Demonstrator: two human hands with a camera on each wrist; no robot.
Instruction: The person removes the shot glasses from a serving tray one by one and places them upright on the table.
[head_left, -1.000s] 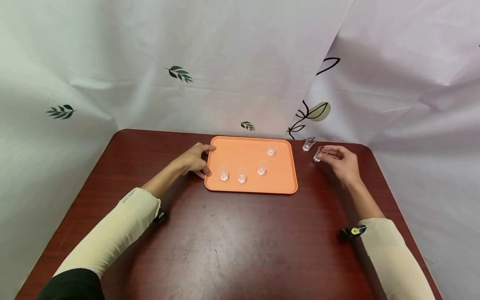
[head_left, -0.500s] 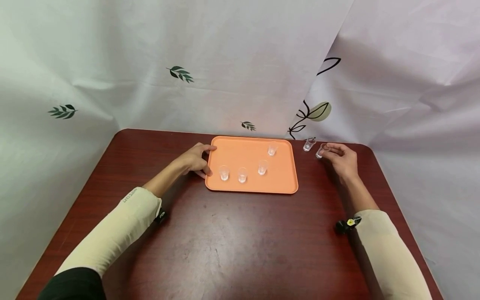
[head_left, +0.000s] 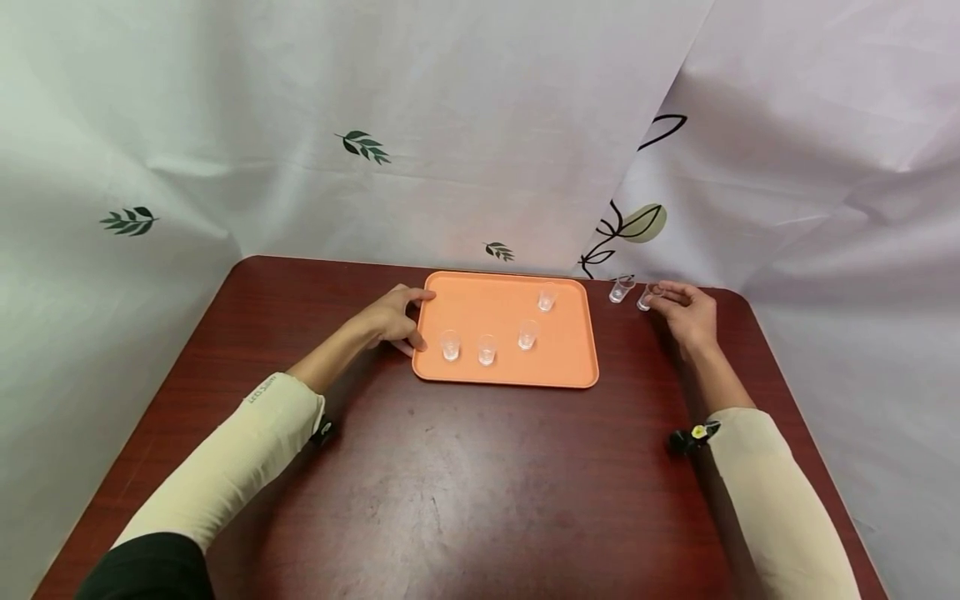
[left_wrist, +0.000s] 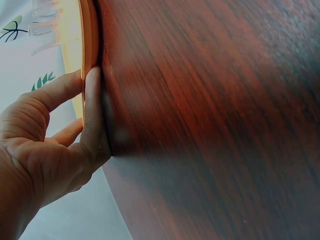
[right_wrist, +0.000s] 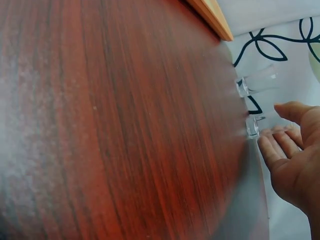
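My left hand (head_left: 392,322) grips the left edge of an orange tray (head_left: 480,296). In the left wrist view, the thumb and fingers (left_wrist: 93,95) lie on either side of its rim. My right hand (head_left: 690,317) holds a small clear shot glass (head_left: 643,303) near its upper part, to the right of the tray. The right wrist view has the base of that glass low at the table, with fingers partly hiding its rim. A second shot glass (head_left: 621,289) stands upright just to its left. Several more shot glasses (head_left: 527,335) stand upright on the tray.
The dark red wooden table (head_left: 480,483) has its back edge close behind the tray and both right-hand glasses. A white cloth backdrop (head_left: 450,150) with leaf prints hangs behind the table and along its sides.
My right hand has moved the shot glass slightly back, up to the table's far edge beside the other glass. The left hand stays on the tray, and the tray has not moved.
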